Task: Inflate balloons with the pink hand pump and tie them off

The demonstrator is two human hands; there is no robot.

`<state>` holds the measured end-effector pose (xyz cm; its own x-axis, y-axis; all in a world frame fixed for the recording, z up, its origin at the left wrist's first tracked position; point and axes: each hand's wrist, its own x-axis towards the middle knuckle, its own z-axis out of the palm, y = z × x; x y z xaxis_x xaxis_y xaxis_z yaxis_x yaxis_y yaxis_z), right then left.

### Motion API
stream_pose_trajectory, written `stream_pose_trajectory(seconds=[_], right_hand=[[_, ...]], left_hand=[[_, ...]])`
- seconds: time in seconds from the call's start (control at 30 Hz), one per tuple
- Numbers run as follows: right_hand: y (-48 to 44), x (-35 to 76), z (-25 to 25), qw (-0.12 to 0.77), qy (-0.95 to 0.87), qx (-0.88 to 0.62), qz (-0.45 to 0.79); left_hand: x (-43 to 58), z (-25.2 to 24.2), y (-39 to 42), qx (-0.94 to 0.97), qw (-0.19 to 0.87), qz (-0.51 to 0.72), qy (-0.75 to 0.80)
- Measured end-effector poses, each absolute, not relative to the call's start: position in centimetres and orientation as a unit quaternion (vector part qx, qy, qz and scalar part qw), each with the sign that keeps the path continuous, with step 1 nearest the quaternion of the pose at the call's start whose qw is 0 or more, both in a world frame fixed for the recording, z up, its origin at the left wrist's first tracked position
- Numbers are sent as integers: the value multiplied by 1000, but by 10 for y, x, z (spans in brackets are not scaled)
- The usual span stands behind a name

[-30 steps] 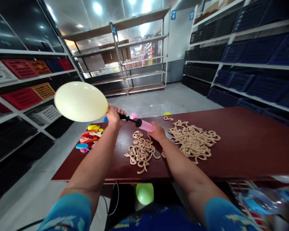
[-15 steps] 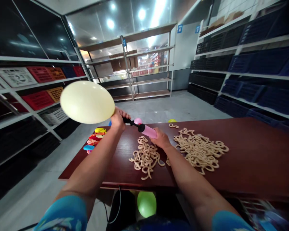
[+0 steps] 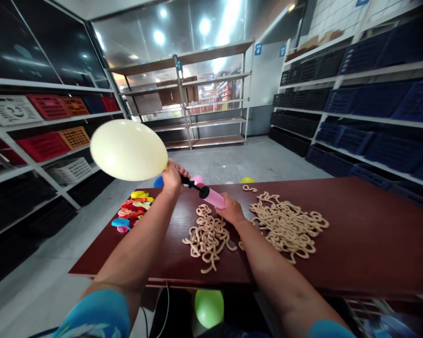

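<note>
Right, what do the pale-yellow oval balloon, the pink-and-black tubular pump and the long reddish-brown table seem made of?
Balloon: probably latex, smooth, satiny; taut, rounded skin.
Pump: likely plastic, smooth; evenly coloured surface.
Table: perhaps wood or laminate, semi-gloss; streaky grain, light reflections.

Pale yellow, rounded rubber balloon (image 3: 129, 149): inflated, skin smooth and faintly glossy; held aloft, narrowing toward its lower right end, neck hidden. Slim pink-and-black plastic hand pump (image 3: 215, 199): also aloft, to the balloon's right, slanting down rightward. Black collar (image 3: 204, 192) caps the pink barrel's upper end; black shaft (image 3: 193, 186) partly exposed beyond. Join with balloon hidden.
</note>
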<state>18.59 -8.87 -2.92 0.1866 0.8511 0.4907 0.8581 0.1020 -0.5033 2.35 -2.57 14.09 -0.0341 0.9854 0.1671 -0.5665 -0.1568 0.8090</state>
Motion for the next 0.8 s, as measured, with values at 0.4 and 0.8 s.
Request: stream_pose_trajectory(seconds=[0.4, 0.8], right_hand=[[-93, 179, -19, 411, -659, -628, -41], [-90, 185, -23, 398, -620, -676, -14]], left_hand=[[12, 139, -39, 365, 613, 654, 252], [-12, 197, -29, 372, 569, 689, 251]])
